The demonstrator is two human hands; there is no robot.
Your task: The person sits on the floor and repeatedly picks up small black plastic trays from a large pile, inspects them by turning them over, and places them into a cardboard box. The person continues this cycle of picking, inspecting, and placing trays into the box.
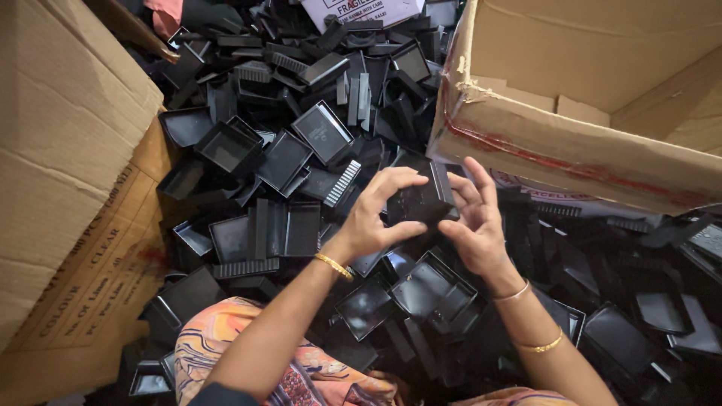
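The black plastic box (421,201) sits between your two hands, raised just above the heap of black trays (301,165) and left of the cardboard carton (571,150). Your left hand (374,218) pinches its near end; your right hand (475,222) cups its far side, fingers partly spread.

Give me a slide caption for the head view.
Both hands, left hand and right hand, hold a black plastic case above a heap.
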